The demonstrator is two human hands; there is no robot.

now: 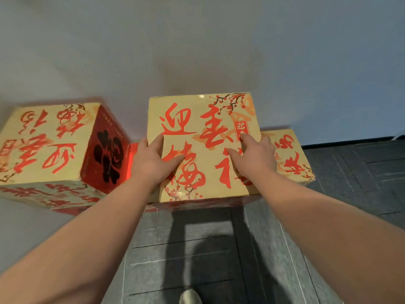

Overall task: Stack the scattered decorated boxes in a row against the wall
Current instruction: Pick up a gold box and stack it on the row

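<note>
Fingers (175, 160) of both hands flat atop centre box (197, 119), its lower faces hidden.

The box (203, 148) at frame centre under my hands is tan with red calligraphy and red plum blossoms. The box at left (48, 141) matches, its side red with black flowers.
</note>
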